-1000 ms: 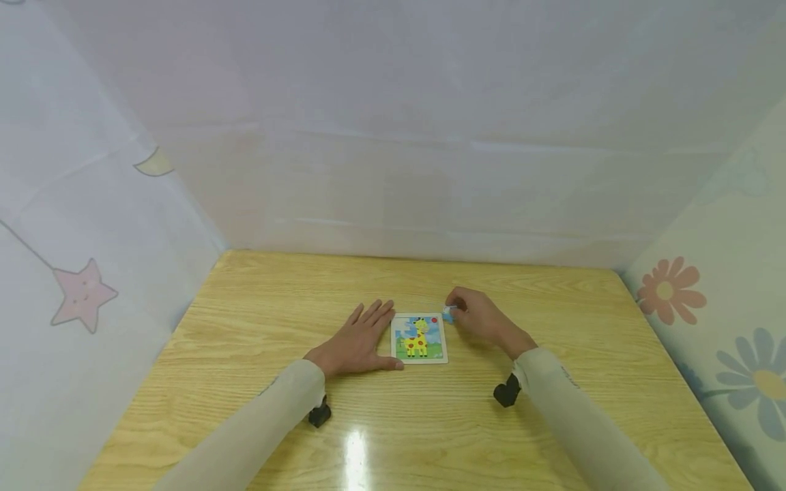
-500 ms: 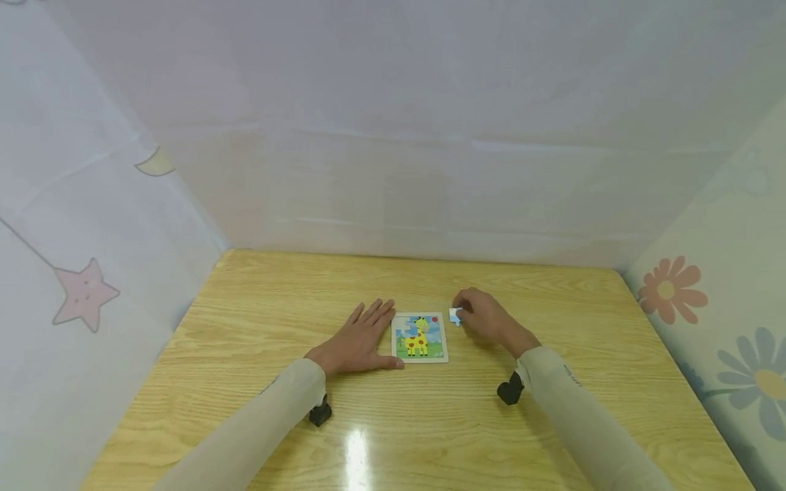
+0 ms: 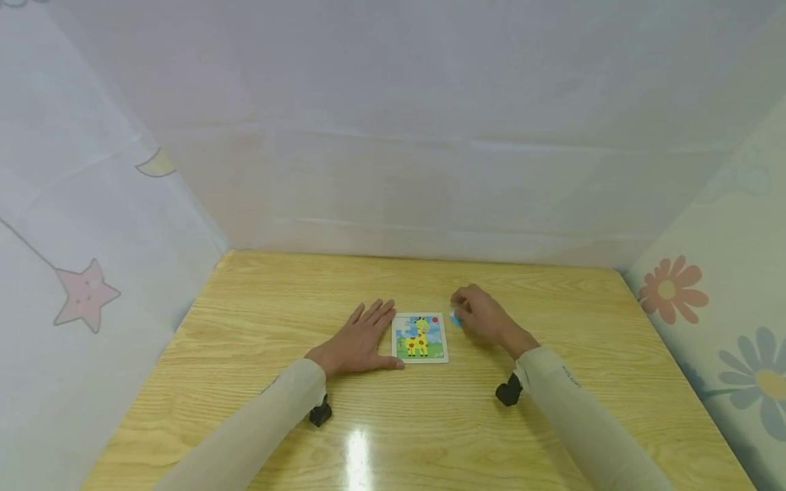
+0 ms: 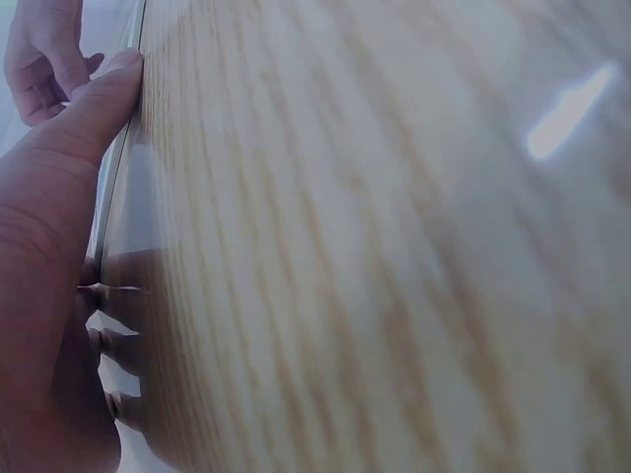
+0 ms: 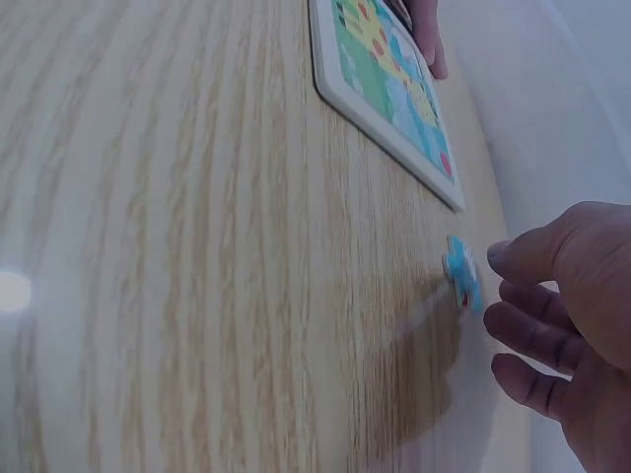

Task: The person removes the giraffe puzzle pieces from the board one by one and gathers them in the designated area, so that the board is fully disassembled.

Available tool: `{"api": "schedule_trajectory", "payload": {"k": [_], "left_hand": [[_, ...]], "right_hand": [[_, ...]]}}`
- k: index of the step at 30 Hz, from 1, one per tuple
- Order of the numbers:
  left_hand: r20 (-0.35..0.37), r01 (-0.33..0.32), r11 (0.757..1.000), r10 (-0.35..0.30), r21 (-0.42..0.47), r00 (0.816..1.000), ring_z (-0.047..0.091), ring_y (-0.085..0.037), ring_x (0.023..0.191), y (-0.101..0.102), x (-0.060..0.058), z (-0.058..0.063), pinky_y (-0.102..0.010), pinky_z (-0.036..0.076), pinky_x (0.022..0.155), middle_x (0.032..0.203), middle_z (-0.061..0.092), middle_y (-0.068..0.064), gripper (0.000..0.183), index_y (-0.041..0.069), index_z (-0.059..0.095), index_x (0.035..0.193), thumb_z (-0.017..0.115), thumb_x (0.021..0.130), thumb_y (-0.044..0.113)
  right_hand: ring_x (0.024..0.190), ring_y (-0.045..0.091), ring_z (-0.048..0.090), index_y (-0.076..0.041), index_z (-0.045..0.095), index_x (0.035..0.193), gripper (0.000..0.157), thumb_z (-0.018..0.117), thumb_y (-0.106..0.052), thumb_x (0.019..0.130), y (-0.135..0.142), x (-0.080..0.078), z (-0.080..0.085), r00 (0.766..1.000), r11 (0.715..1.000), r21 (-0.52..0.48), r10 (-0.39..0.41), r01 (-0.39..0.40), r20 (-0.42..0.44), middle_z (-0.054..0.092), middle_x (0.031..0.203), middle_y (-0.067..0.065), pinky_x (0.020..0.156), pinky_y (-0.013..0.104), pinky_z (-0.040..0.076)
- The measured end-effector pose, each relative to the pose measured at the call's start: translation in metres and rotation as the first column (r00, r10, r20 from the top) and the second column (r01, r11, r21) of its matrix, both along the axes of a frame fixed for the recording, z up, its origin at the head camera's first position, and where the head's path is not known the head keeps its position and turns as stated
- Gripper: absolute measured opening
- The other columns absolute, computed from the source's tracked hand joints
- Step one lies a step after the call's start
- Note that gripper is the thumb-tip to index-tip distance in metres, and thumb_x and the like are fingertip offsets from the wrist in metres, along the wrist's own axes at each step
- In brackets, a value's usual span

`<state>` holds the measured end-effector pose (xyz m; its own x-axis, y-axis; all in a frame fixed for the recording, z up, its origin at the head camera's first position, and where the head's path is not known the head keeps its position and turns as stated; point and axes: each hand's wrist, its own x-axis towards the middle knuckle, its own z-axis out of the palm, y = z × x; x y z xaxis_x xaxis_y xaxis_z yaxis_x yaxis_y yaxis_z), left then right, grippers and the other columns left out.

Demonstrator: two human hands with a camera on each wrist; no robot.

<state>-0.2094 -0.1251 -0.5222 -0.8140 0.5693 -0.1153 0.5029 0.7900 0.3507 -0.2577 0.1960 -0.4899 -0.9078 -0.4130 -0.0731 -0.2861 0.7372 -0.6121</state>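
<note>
Resting with fingers (image 3: 382, 320) spread wide, my left hand (image 3: 356, 346) touches the giraffe puzzle (image 3: 420, 341) at its 9 o'clock on the tabletop (image 3: 307, 286); in the head view, the blue piece (image 3: 454, 318) sits at the puzzle's 2 o'clock, by my right hand (image 3: 485, 319). Left wrist view: my thumb (image 4: 99, 103) points from 10 o'clock. Right wrist view: loosely bent right fingers at 4 o'clock, just apart from the piece.

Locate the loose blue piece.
In the head view, the piece is just right of the giraffe puzzle, at the fingertips of the right hand.
</note>
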Motion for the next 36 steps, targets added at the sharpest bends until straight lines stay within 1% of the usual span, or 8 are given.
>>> {"api": "schedule_trajectory", "payload": {"k": [3, 8, 13, 15, 20, 26, 30, 36], "left_hand": [[-0.003, 0.003, 1.0, -0.003, -0.003, 1.0, 0.007, -0.032, 0.17, 0.001, 0.0, 0.002, -0.059, 0.006, 0.138, 0.183, 0.009, -0.007, 0.115, 0.008, 0.019, 0.172, 0.06, 0.092, 0.081], [-0.004, 0.001, 1.0, -0.001, -0.012, 1.0, 0.007, -0.032, 0.17, 0.002, 0.0, 0.005, -0.059, 0.007, 0.138, 0.183, 0.009, -0.006, 0.115, 0.009, 0.019, 0.172, 0.06, 0.092, 0.081], [0.003, -0.002, 1.0, 0.002, -0.024, 1.0, 0.006, -0.031, 0.17, 0.002, 0.001, 0.006, -0.058, 0.006, 0.138, 0.183, 0.008, -0.006, 0.116, 0.009, 0.017, 0.172, 0.059, 0.092, 0.081], [0.005, 0.001, 1.0, -0.001, -0.022, 1.0, 0.006, -0.032, 0.17, 0.002, 0.002, 0.006, -0.058, 0.005, 0.138, 0.183, 0.008, -0.007, 0.115, 0.009, 0.017, 0.172, 0.059, 0.093, 0.08], [0.01, 0.011, 1.0, -0.01, -0.019, 1.0, 0.006, -0.033, 0.17, 0.001, 0.003, 0.007, -0.06, 0.005, 0.138, 0.182, 0.008, -0.008, 0.114, 0.008, 0.018, 0.172, 0.059, 0.094, 0.079], [0.014, 0.018, 1.0, -0.018, -0.024, 1.0, 0.005, -0.034, 0.17, 0.001, 0.003, 0.007, -0.061, 0.006, 0.137, 0.182, 0.008, -0.008, 0.114, 0.008, 0.017, 0.172, 0.058, 0.094, 0.08], [0.008, 0.021, 1.0, -0.021, -0.02, 1.0, 0.006, -0.034, 0.17, 0.0, 0.002, 0.006, -0.062, 0.007, 0.137, 0.182, 0.009, -0.009, 0.113, 0.007, 0.018, 0.172, 0.058, 0.094, 0.079], [0.009, 0.023, 0.999, -0.023, -0.026, 1.0, 0.005, -0.034, 0.17, 0.001, 0.002, 0.007, -0.062, 0.007, 0.137, 0.182, 0.008, -0.009, 0.113, 0.007, 0.018, 0.172, 0.059, 0.095, 0.079]], "right_hand": [[0.111, 0.028, 0.067, -0.002, 0.066, 0.135, 0.03, 0.058, -0.012, 0.108, -0.007, 0.0, 0.0, 1.0, 1.0, -0.004, 0.021, -0.021, -0.016, 0.064, 0.131, 0.016, 0.098, 0.048, 0.059], [0.104, 0.024, 0.065, -0.002, 0.069, 0.132, 0.028, 0.061, -0.01, 0.106, -0.025, 0.004, 0.001, 0.996, 0.997, 0.018, 0.082, -0.081, -0.046, 0.065, 0.126, 0.014, 0.094, 0.045, 0.059], [0.102, 0.019, 0.063, -0.005, 0.071, 0.131, 0.027, 0.064, -0.012, 0.106, -0.043, 0.01, 0.001, 0.984, 0.983, 0.092, 0.166, -0.16, -0.059, 0.064, 0.124, 0.011, 0.092, 0.041, 0.058], [0.099, 0.019, 0.061, -0.006, 0.071, 0.132, 0.027, 0.065, -0.013, 0.106, -0.049, 0.013, 0.001, 0.98, 0.977, 0.117, 0.188, -0.181, -0.057, 0.063, 0.123, 0.011, 0.091, 0.041, 0.057], [0.095, 0.016, 0.057, -0.009, 0.072, 0.133, 0.029, 0.068, -0.016, 0.105, -0.058, 0.016, 0.0, 0.979, 0.971, 0.142, 0.201, -0.193, -0.045, 0.061, 0.122, 0.008, 0.09, 0.039, 0.055], [0.093, 0.014, 0.055, -0.01, 0.071, 0.136, 0.032, 0.069, -0.017, 0.105, -0.063, 0.016, -0.003, 0.972, 0.964, 0.145, 0.231, -0.221, -0.052, 0.059, 0.121, 0.007, 0.087, 0.037, 0.054], [0.093, 0.014, 0.055, -0.012, 0.07, 0.137, 0.032, 0.069, -0.018, 0.105, -0.066, 0.015, -0.002, 0.969, 0.962, 0.145, 0.243, -0.233, -0.054, 0.059, 0.122, 0.007, 0.087, 0.037, 0.054], [0.093, 0.014, 0.056, -0.015, 0.069, 0.137, 0.032, 0.068, -0.018, 0.106, -0.072, 0.011, 0.002, 0.967, 0.954, 0.164, 0.256, -0.252, -0.008, 0.059, 0.124, 0.007, 0.088, 0.037, 0.055]]}}
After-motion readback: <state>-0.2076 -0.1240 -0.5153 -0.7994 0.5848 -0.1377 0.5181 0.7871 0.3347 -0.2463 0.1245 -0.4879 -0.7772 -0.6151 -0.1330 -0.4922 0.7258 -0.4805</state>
